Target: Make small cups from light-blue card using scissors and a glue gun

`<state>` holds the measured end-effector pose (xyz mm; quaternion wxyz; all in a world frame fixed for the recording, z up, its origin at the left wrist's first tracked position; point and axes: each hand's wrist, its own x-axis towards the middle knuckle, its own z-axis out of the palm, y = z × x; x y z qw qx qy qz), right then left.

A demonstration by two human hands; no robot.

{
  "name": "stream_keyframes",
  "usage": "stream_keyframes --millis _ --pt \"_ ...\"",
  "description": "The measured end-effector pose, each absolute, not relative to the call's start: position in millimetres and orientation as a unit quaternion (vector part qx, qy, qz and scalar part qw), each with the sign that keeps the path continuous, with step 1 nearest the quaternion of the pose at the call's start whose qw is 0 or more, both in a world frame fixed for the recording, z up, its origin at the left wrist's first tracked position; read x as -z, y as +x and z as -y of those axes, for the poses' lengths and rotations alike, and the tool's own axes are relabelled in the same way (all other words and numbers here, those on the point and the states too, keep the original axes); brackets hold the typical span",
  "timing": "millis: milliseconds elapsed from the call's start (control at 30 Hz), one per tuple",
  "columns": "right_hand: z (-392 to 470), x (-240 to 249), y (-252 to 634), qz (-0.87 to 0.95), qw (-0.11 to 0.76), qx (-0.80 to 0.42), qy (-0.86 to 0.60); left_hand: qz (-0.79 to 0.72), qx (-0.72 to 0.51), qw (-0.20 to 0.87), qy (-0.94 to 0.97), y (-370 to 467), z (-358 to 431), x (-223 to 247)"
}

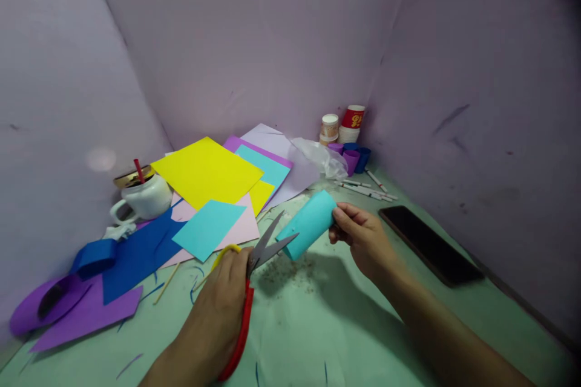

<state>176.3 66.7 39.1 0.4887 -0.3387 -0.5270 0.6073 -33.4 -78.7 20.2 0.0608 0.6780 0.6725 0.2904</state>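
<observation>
Though partly hidden, scissors (260, 254)

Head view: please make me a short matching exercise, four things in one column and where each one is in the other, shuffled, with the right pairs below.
Things:
1. Scissors
2. Light blue roll
3. Phone
4. White mug

Places:
A. Lying on the green tabletop, to the right of the right hand
B. At the left, close to the large yellow sheet
C. In the left hand, blades apart
D. Held at one end by the right hand

Right pairs: 1-C, 2-D, 3-A, 4-B
</observation>
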Motion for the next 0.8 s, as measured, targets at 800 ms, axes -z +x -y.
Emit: stream_keyframes --millis 800 --pt "-43 -50 170 0.647 0.505 -0.444 -0.36 -0.694 -0.165 -0.042 0.7 -23 73 -27"
